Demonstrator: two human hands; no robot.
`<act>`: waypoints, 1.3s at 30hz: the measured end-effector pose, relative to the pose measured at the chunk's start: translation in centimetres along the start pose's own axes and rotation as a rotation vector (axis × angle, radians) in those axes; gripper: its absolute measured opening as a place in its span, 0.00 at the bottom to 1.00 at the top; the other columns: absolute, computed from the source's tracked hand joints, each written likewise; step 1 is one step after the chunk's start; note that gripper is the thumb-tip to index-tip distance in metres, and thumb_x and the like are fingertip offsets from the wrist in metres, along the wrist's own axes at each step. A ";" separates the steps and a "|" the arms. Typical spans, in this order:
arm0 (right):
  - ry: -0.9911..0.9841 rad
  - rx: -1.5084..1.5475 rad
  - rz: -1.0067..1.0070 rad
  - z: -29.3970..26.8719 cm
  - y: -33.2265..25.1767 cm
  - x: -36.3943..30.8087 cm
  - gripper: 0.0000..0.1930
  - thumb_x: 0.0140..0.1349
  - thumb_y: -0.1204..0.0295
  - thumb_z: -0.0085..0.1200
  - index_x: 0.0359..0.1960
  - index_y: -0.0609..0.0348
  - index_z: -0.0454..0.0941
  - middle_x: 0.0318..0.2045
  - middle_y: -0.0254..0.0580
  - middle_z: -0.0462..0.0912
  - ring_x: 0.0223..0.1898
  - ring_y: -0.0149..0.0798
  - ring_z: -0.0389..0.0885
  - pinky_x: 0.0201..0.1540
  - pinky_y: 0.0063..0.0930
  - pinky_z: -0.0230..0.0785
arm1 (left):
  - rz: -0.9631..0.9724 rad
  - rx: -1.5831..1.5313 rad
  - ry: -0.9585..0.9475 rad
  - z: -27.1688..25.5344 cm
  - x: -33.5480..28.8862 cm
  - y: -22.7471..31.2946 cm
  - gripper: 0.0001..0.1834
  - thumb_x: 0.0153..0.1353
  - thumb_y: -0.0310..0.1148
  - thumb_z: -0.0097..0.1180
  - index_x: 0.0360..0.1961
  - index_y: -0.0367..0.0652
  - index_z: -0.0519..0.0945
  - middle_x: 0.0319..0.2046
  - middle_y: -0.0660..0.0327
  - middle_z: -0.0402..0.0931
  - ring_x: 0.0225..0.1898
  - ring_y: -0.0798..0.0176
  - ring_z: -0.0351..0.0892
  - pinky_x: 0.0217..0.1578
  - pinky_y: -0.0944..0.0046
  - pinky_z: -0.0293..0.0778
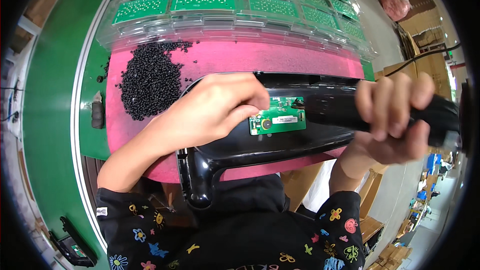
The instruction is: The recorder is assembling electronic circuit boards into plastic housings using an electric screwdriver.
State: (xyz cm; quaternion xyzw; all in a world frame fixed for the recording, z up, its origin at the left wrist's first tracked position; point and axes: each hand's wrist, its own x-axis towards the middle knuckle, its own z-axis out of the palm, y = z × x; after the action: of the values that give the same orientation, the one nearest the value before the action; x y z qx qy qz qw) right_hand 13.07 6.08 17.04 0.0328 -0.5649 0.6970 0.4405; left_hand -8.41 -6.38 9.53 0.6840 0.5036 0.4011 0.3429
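Observation:
A green circuit board (284, 126) lies inside a glossy black plastic housing (240, 149) in front of me. My right hand (395, 115) is wrapped round a thick black electric screwdriver (332, 111), held nearly level. Its tip points left and meets the board's upper right corner. My left hand (220, 105) is closed in a pinch at the board's upper left corner; what the fingertips hold, if anything, is hidden. To the left of this hand, a heap of small black screws (152, 80) is spread on the pink mat (280, 57).
Clear plastic trays (240, 25) filled with several green boards stand along the far side. A dark grey object (97, 112) rests on the green surface (55, 100) at left. Another black housing (75, 247) lies at lower left. Cardboard boxes (425, 72) stand at right, near a black cable (420, 57).

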 end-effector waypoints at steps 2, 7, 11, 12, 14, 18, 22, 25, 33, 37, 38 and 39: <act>0.044 0.113 -0.132 1.4 -1.0 0.4 0.14 0.61 0.70 0.60 0.43 0.54 0.68 0.24 0.26 0.73 0.21 0.23 0.71 0.33 0.24 0.64 | -0.262 -0.653 -0.009 -1.0 0.4 1.3 0.05 0.63 0.19 0.60 0.39 0.34 0.77 0.39 0.59 0.79 0.40 0.68 0.80 0.47 0.66 0.80; 0.044 0.253 -0.269 2.8 -0.3 0.6 0.16 0.56 0.73 0.63 0.41 0.53 0.68 0.22 0.26 0.74 0.20 0.23 0.73 0.36 0.24 0.68 | -0.222 -1.055 0.001 -1.0 0.1 -0.1 0.09 0.63 0.21 0.63 0.40 0.37 0.74 0.37 0.57 0.78 0.40 0.66 0.80 0.46 0.65 0.80; 0.065 0.295 -0.274 2.7 0.4 0.3 0.14 0.57 0.72 0.62 0.40 0.53 0.68 0.22 0.26 0.74 0.20 0.23 0.73 0.36 0.24 0.69 | -0.237 -1.144 -0.022 -0.7 0.3 -0.1 0.10 0.63 0.25 0.64 0.38 0.38 0.74 0.37 0.58 0.77 0.40 0.66 0.79 0.46 0.64 0.79; 0.085 0.305 -0.257 2.5 0.4 0.2 0.14 0.58 0.72 0.61 0.40 0.53 0.67 0.22 0.26 0.74 0.20 0.23 0.73 0.36 0.24 0.69 | -0.256 -1.155 -0.016 -0.8 0.4 0.0 0.10 0.62 0.25 0.65 0.38 0.38 0.74 0.37 0.58 0.77 0.40 0.66 0.79 0.46 0.64 0.79; 0.103 0.325 -0.235 2.2 0.5 0.2 0.13 0.59 0.72 0.60 0.41 0.53 0.67 0.22 0.26 0.73 0.21 0.23 0.74 0.36 0.24 0.69 | -0.279 -1.167 -0.016 -0.8 0.4 0.0 0.10 0.62 0.25 0.65 0.38 0.38 0.74 0.37 0.58 0.77 0.40 0.66 0.79 0.46 0.64 0.79; 0.100 0.333 -0.213 1.8 0.5 0.0 0.13 0.59 0.72 0.60 0.41 0.54 0.67 0.23 0.26 0.73 0.21 0.23 0.74 0.36 0.24 0.69 | -0.276 -1.196 -0.029 -0.7 0.5 -0.1 0.10 0.62 0.25 0.65 0.38 0.38 0.74 0.36 0.59 0.76 0.40 0.67 0.78 0.46 0.65 0.79; 0.104 0.336 -0.243 1.9 0.7 -0.2 0.14 0.59 0.72 0.61 0.41 0.53 0.67 0.22 0.26 0.74 0.21 0.22 0.74 0.36 0.24 0.70 | -0.287 -1.209 -0.041 -0.6 0.4 -0.1 0.11 0.62 0.26 0.65 0.38 0.38 0.74 0.37 0.59 0.76 0.41 0.67 0.78 0.46 0.66 0.80; 0.090 0.346 -0.258 1.8 0.8 -0.2 0.15 0.58 0.72 0.62 0.41 0.53 0.67 0.22 0.25 0.74 0.20 0.22 0.74 0.36 0.24 0.70 | -0.282 -1.200 -0.046 -0.7 0.4 0.0 0.11 0.62 0.26 0.65 0.38 0.37 0.74 0.37 0.59 0.76 0.41 0.67 0.78 0.46 0.66 0.80; 0.043 0.369 -0.272 1.8 1.0 -0.4 0.16 0.55 0.71 0.64 0.40 0.53 0.68 0.21 0.25 0.75 0.20 0.23 0.75 0.35 0.22 0.71 | -0.281 -1.202 -0.045 -0.6 0.3 -0.1 0.11 0.62 0.27 0.66 0.39 0.37 0.74 0.37 0.59 0.76 0.42 0.68 0.78 0.47 0.66 0.81; 0.035 0.331 -0.294 1.7 1.0 -0.5 0.17 0.55 0.71 0.64 0.40 0.53 0.68 0.21 0.25 0.75 0.20 0.22 0.75 0.34 0.21 0.71 | -0.285 -1.159 -0.064 -0.7 0.4 -0.1 0.11 0.63 0.26 0.65 0.39 0.38 0.73 0.38 0.60 0.75 0.43 0.68 0.78 0.47 0.65 0.80; 0.023 0.330 -0.295 1.7 1.0 -0.5 0.17 0.54 0.72 0.64 0.40 0.53 0.68 0.21 0.25 0.75 0.20 0.23 0.75 0.35 0.21 0.71 | -0.285 -1.158 -0.061 -0.5 0.4 0.0 0.11 0.63 0.26 0.65 0.39 0.38 0.73 0.38 0.60 0.75 0.43 0.68 0.78 0.47 0.65 0.80; 0.022 0.332 -0.294 1.6 1.1 -0.5 0.17 0.54 0.72 0.64 0.40 0.53 0.68 0.21 0.25 0.75 0.20 0.23 0.75 0.35 0.21 0.71 | -0.248 -1.184 0.003 -0.1 0.4 0.1 0.10 0.63 0.24 0.64 0.40 0.38 0.74 0.39 0.60 0.75 0.43 0.68 0.78 0.48 0.66 0.79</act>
State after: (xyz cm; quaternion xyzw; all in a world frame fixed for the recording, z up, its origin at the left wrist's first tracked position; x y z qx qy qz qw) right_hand 11.94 4.47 16.53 0.1795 -0.4269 0.7088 0.5321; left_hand -8.39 -6.06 9.74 0.3126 0.2714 0.5713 0.7087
